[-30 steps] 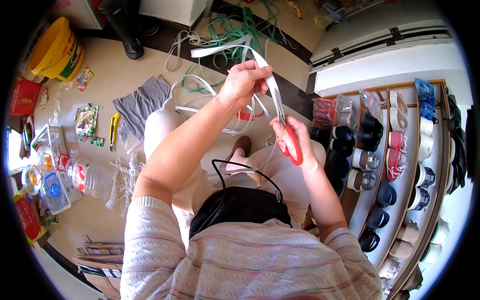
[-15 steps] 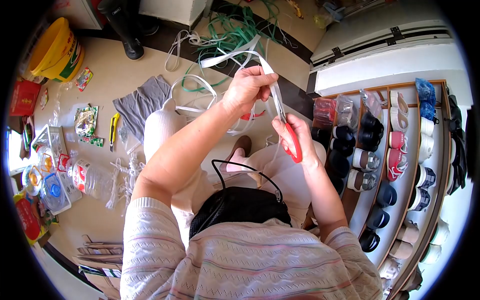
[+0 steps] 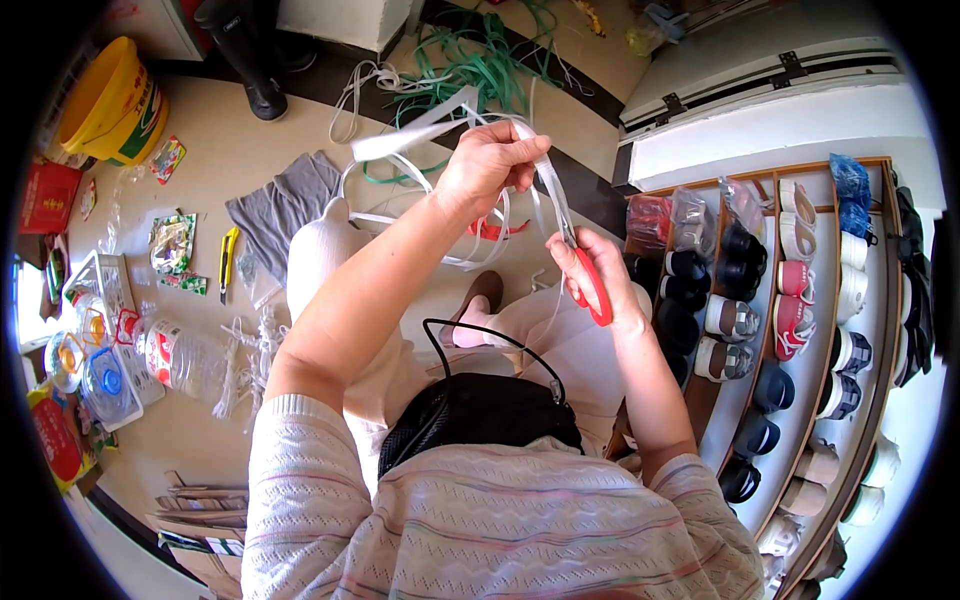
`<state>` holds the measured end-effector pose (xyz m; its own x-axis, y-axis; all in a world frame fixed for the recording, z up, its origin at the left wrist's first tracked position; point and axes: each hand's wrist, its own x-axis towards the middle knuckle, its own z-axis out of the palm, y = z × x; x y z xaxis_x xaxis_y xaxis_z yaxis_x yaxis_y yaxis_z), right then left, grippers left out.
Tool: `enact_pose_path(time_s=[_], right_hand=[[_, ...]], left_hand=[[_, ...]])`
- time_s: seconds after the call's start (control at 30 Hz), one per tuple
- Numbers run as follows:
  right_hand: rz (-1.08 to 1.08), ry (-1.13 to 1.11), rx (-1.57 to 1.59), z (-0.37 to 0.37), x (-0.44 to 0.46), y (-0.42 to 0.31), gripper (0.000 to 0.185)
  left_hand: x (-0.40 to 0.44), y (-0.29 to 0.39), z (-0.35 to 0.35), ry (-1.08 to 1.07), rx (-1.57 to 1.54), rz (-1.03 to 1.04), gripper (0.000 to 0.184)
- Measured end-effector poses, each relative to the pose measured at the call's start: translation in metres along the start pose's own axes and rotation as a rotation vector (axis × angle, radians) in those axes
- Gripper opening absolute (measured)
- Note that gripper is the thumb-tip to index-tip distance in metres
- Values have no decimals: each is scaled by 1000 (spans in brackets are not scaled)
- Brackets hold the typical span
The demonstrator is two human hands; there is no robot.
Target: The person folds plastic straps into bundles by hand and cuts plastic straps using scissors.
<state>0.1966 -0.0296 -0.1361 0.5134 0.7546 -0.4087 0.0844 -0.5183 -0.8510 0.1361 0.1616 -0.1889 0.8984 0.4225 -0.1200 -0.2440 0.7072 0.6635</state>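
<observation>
My left hand (image 3: 493, 165) pinches a white strap (image 3: 420, 133) between thumb and fingers, and the strap's free part sticks out to the left, blurred. In my right hand (image 3: 592, 270) are the red-handled scissors (image 3: 594, 290), their blades pointing up along the strap below my left hand. Whether the blades are apart is too small to tell. Behind my left hand, loops of white strap and a small red piece (image 3: 497, 229) lie on the floor. A tangle of green strapping (image 3: 480, 65) is farther off at the top.
A shoe rack (image 3: 765, 350) full of shoes stands on the right. To the left are a grey cloth (image 3: 285, 205), a yellow cutter (image 3: 229, 262), a yellow bucket (image 3: 115, 100), plastic bottles (image 3: 175, 352) and white string (image 3: 250, 360). A black bag (image 3: 480, 415) rests on my lap.
The strap's free part has swung left and down. My left hand has shifted slightly left, while my right hand with the scissors has moved a little right.
</observation>
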Motion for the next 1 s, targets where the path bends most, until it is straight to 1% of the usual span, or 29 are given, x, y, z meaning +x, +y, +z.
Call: enact_pose_path(time_s=[0.07,0.17,0.37,0.47,0.67,0.77,0.87,0.9,0.97,1.0], right_hand=[[9,-9,-36,-1,0,-1,31],[13,35,-41,3,-2,-3,34],[-48,70,39,10,-6,2,34],[1,58,86,9,-7,4,33],[-6,26,132,9,-2,2,33],[-1,45,121,12,-3,2,34],[41,56,132,10,-4,6,33],[43,43,140,10,-4,8,33],[44,15,157,8,-6,11,34],[44,1,151,7,-6,11,30]], left_hand=[[0,0,0,-19,7,6,14],[-1,1,2,-11,9,-3,14],[0,-3,2,-1,6,-10,16],[0,-6,2,20,10,7,16],[-5,-7,8,-12,18,-29,18],[-3,-6,5,-21,25,-59,19],[1,3,3,15,85,42,20],[1,9,2,42,60,90,21],[4,14,-6,72,193,83,19],[4,15,-6,82,194,84,18]])
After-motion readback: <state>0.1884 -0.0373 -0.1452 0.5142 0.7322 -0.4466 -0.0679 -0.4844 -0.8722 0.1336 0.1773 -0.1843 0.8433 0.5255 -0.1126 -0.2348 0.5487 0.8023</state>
